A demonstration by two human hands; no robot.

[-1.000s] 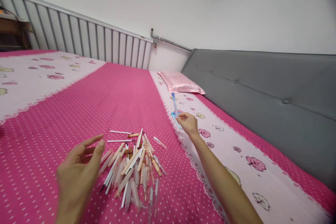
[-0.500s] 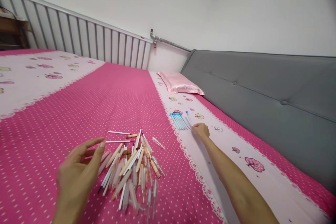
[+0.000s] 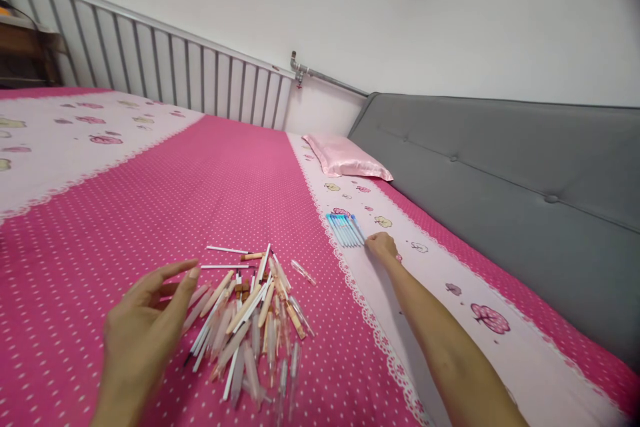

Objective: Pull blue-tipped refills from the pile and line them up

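Note:
My right hand (image 3: pixel 383 247) pinches the lower end of a slim blue-topped pen (image 3: pixel 356 225), held against the right end of a row of similar pens (image 3: pixel 342 231). The row lies side by side on the pale strip of the bedspread, light blue ends pointing away from me. My left hand (image 3: pixel 153 320) hovers at the left edge of a loose pile (image 3: pixel 250 327), fingers apart with nothing in them. Thin white sticks, some with dark tips, beige handles and translucent pinkish pen-like pieces make up the pile. Fingers partly cover the pen's near end.
A pink dotted bedspread (image 3: pixel 225 173) with a lace-edged pale strip covers the bed. The pink satin pillow (image 3: pixel 347 157) lies beyond the row, beside a grey padded headboard (image 3: pixel 490 173). Along the far wall runs a white radiator (image 3: pixel 165 67) with a pipe (image 3: pixel 330 80).
My right hand has brought the blue-topped pen left, closing most of the gap to the row. The left hand stays open by the pile. The view has shifted slightly.

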